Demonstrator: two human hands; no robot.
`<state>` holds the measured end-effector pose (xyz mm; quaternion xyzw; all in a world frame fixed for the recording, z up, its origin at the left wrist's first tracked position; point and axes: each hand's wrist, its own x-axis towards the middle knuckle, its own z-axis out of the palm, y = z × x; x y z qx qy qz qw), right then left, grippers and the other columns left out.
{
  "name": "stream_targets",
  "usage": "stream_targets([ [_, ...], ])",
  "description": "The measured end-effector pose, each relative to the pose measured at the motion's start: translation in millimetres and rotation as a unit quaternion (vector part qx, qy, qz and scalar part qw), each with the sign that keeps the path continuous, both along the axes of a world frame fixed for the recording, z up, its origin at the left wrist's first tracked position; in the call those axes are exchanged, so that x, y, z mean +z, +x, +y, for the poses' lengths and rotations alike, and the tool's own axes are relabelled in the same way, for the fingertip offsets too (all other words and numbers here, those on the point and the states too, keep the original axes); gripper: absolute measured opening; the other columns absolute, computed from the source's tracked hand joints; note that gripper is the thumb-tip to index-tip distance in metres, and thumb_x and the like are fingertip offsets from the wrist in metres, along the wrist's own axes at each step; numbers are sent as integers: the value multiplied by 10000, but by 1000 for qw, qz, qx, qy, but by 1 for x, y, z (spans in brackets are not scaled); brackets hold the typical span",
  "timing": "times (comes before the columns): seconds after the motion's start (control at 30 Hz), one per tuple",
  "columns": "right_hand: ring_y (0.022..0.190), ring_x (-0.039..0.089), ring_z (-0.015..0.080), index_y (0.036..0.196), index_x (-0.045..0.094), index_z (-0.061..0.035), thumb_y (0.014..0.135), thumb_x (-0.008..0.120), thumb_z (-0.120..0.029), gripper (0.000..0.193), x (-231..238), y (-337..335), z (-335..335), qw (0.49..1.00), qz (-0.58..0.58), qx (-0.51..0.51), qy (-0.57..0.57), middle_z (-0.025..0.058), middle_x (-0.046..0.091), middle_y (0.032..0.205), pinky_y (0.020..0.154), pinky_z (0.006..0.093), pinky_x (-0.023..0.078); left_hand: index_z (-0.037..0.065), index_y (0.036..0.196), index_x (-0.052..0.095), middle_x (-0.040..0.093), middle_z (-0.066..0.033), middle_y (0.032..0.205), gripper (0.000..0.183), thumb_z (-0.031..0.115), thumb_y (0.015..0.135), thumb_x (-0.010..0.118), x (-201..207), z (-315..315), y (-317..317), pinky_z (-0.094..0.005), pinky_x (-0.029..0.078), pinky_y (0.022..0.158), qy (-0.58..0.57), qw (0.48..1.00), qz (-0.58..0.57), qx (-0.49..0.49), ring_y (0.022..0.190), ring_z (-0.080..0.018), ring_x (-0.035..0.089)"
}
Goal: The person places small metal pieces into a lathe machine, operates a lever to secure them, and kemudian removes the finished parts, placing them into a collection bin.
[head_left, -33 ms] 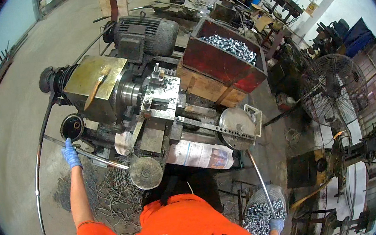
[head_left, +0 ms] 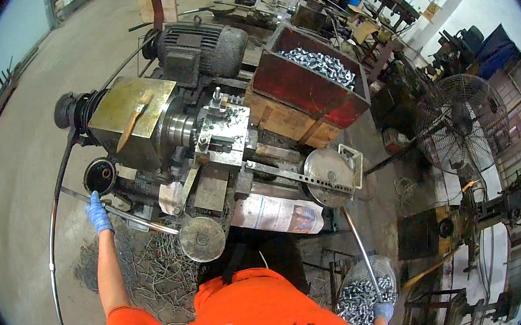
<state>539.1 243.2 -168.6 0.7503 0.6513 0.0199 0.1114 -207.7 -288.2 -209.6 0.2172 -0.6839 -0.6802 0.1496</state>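
Note:
My left hand [head_left: 98, 216], in a blue glove, is closed around a metal rod [head_left: 145, 223] that slants toward a round steel disc [head_left: 202, 238]. Its fingertips point up at the rim of a black round cup [head_left: 100, 175]. At the lower right, my gloved right hand [head_left: 384, 311] is wrapped round the low end of a long shiny lever [head_left: 361, 247], which rises to a larger disc [head_left: 329, 177] on the machine. Beneath that hand sits a basket [head_left: 385, 267] of small metal parts [head_left: 357, 302]. In front of me stands the machine, with a chuck [head_left: 180, 130] and a steel tool block [head_left: 225, 131].
A brush [head_left: 133, 124] lies on the brass-coloured housing [head_left: 106, 109]. Behind are an electric motor [head_left: 203, 50] and a red bin [head_left: 310, 89] of metal parts. A large fan [head_left: 462, 123] stands at right. Metal scraps [head_left: 163, 263] litter the floor at left.

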Motion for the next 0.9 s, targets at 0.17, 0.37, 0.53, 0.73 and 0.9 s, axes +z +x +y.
stream_targets([
  [0.17,753,620,365,751,655,-9,650,647,-286,294,6,-16,-6,998,8,-13,58,221,627,771,687,419,490,12,859,544,583,-126,575,313,319,831,590,4,-3,5,-294,461,405,-8,1000,4,-19,426,-188,540],
  [0.37,793,615,373,914,636,-4,646,640,-329,421,-19,-11,10,995,69,-3,69,250,623,829,715,427,477,22,871,545,581,-114,566,300,317,836,584,0,0,1,-294,451,385,-17,1000,-5,-12,410,-186,534],
  [0.53,953,567,346,989,634,-73,657,635,-416,477,10,-149,11,981,12,154,115,203,613,947,841,436,413,24,831,547,551,-73,547,307,323,815,615,-10,-16,-4,-264,398,378,-12,1000,4,-25,426,-155,527],
  [0.73,1089,478,352,1012,623,-131,699,600,-469,461,4,-169,93,962,-63,242,107,161,576,1076,959,485,314,20,807,555,558,-85,541,329,346,819,597,21,14,13,-279,400,411,2,1000,-11,-11,420,-168,526],
  [0.9,1142,428,335,1171,536,-110,793,539,-382,466,34,-245,193,969,-88,196,125,136,515,1182,953,514,299,12,799,574,561,-80,569,349,359,816,600,-26,-20,2,-286,404,416,21,999,-32,-28,443,-167,532],
])
